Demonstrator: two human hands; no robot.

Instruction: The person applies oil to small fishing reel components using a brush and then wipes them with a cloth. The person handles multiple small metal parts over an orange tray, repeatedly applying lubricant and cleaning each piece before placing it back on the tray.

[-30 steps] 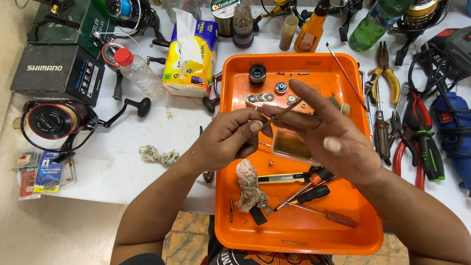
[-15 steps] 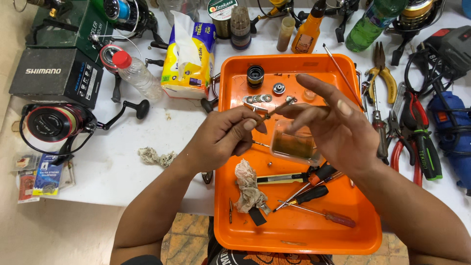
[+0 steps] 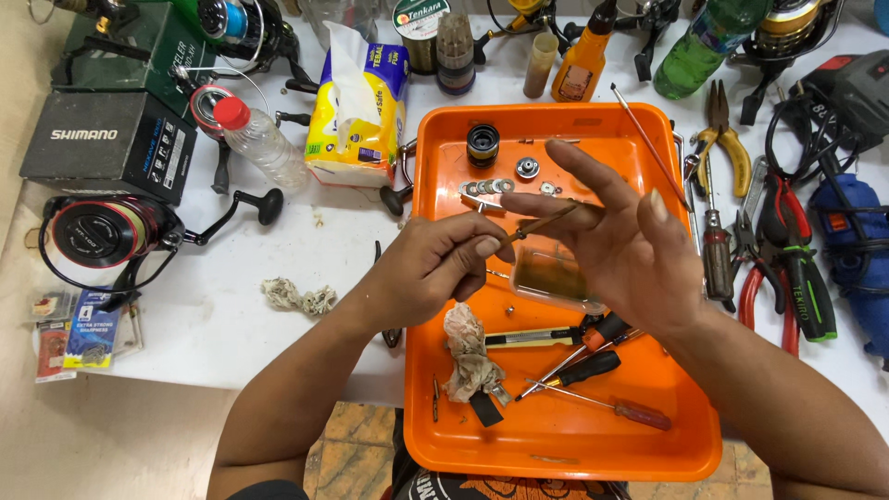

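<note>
We work above the orange plastic tray, our landmark throughout. Our left hand has thumb and fingers pinched together on the near end of a thin brown brush-like stick, which slants up and to the right over the tray's middle. Our right hand is spread, fingers apart and held loosely; the stick's far end meets the fingers, and whether a small part sits between them we cannot tell. Judged step: dabbing or cleaning something small at the right fingertips with the stick. Near the tray's far wall lie a row of small metal washers and a black cylindrical part. Directly under the hands sits a shallow clear dish of brownish liquid. At the tray's near half lie a stained crumpled rag and black-handled screwdrivers. The next move, we judge, calls for a steady tip and light pressure, keeping the work over the tray so nothing rolls off.
</note>
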